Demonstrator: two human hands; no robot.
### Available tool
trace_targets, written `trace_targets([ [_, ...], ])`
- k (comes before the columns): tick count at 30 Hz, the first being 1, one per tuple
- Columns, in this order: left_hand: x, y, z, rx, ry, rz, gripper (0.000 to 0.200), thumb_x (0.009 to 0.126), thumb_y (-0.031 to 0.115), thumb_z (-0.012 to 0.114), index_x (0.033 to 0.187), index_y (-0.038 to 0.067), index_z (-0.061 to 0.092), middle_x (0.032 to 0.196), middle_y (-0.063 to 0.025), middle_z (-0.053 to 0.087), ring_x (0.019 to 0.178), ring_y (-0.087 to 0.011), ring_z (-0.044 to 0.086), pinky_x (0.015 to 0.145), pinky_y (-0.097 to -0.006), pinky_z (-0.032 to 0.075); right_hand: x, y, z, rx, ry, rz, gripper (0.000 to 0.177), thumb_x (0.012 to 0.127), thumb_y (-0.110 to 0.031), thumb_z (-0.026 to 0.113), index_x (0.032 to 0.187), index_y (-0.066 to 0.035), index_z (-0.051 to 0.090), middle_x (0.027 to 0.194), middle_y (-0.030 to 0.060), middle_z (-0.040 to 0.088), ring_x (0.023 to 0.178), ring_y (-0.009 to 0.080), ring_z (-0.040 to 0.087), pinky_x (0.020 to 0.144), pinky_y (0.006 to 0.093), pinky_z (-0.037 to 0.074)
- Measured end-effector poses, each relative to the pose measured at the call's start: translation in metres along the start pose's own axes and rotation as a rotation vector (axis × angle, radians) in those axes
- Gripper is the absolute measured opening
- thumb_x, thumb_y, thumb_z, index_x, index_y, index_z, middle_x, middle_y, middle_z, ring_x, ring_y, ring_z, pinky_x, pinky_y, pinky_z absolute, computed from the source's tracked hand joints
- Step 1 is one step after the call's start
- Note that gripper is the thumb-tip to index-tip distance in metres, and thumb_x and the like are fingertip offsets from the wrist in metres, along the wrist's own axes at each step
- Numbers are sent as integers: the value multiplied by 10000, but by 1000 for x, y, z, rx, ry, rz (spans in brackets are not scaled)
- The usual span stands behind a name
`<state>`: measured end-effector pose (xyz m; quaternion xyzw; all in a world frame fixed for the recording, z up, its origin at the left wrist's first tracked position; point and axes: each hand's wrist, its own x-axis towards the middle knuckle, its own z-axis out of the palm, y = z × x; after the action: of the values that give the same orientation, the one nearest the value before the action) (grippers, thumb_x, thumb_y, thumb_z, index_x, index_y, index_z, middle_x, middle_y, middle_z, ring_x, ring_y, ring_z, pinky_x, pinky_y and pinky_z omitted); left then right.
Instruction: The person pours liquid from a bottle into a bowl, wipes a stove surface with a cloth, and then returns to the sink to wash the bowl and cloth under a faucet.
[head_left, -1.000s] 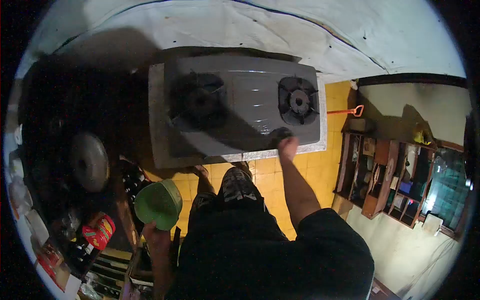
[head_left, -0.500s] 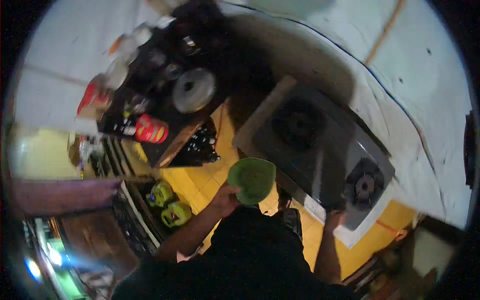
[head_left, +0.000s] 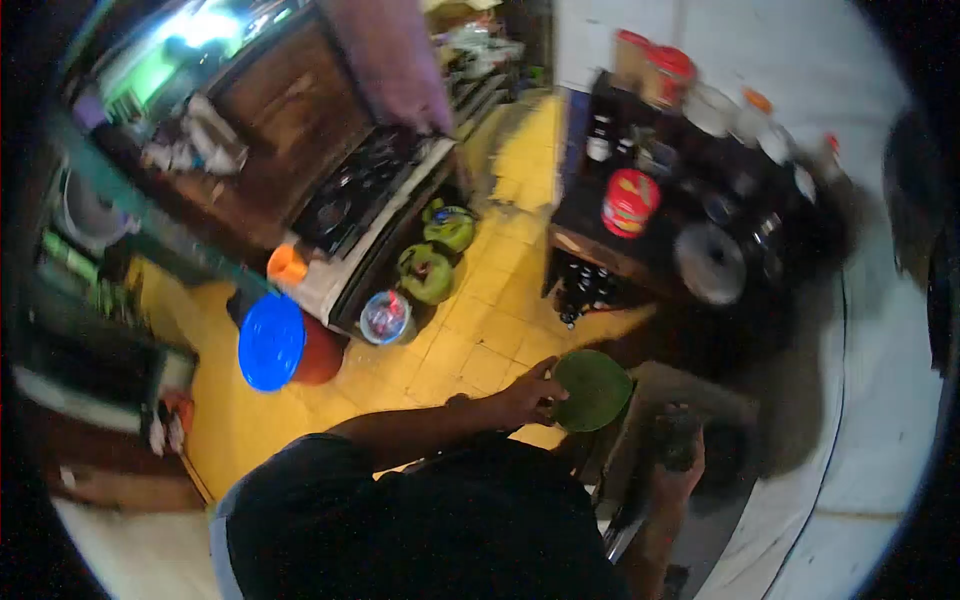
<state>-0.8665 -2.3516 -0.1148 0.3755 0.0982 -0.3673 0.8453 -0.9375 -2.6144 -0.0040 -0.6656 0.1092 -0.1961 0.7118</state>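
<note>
A green bowl is gripped at its left rim by my left hand, in front of my body. My right hand is wrapped round a dark, glassy object, perhaps a glass, above the dark stove. The bowl is left of that object, near the stove's edge. Shadow and blur hide details of the stove and of what the bowl contains.
A dark table at the upper right bears a red container, a round metal lid and jars. On the yellow floor stand a blue-lidded bin, green containers and a small bucket.
The view has swung to the left, bringing the blue-lidded bin into sight. My right hand, earlier at the stove's front edge, now holds a dark object over the stove. The bowl remains in my left hand.
</note>
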Motion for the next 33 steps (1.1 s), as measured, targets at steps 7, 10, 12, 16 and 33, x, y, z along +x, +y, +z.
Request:
trace_targets([
  [7,-97,93,-89,114,367,136,946,784,182,670,1487,175,36,1255,-148,470,1042,-298,524,808,-444,488,44,55,260,-616,-1069,-431,402,701,-64,684,1085,-38,568,1058,176,598,955,345,602,854,408,479],
  [10,-136,121,-139,231,467,262,998,752,206,703,1483,118,28,1192,-163,505,988,-271,535,766,-395,489,12,91,363,-636,-1207,-573,278,722,-87,648,979,-32,561,1013,217,589,960,372,580,780,399,477],
  [12,-157,143,-172,304,454,424,1045,718,219,725,1476,68,22,1172,-171,498,942,-242,536,714,-360,478,-1,108,412,-908,-1387,-504,284,725,-189,668,953,-47,576,1051,205,583,988,396,556,776,427,467],
  [16,-169,170,-212,421,536,485,733,760,191,654,1367,-33,308,1155,-154,545,1054,-255,535,886,-353,452,-18,296,449,-909,-1175,-696,380,749,-319,605,990,-26,586,1042,224,597,988,412,564,768,446,469],
  [33,-114,280,-274,-310,1012,616,1009,680,113,697,1469,35,73,1156,-131,550,1045,-247,551,845,-397,472,79,142,693,-829,-2254,-386,277,763,-144,585,996,0,628,975,229,640,913,388,615,782,458,485],
])
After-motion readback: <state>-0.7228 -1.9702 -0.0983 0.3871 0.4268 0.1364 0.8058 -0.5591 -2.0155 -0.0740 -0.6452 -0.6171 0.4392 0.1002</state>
